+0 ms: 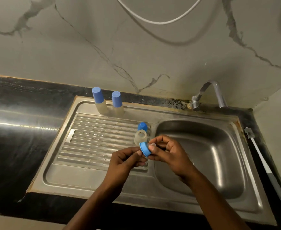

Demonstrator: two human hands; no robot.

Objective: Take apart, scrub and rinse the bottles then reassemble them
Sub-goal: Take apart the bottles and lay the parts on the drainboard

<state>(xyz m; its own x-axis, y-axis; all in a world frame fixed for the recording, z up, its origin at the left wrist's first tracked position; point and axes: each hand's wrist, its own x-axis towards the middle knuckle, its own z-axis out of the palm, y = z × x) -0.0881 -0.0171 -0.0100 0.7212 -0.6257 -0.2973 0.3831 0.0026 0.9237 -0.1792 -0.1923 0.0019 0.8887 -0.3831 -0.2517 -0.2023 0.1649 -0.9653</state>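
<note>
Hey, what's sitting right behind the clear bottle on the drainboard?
A blue cap sits right behind the clear bottle, which hides the cap's lower edge, so whether they touch can't be told. Farther back stand two capped bottles.

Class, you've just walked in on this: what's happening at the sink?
A person's left hand and right hand together hold a blue collar, seemingly working its clear teat. An open bottle and blue cap sit on the drainboard; two capped bottles stand behind. A brush lies beside the basin.
</note>
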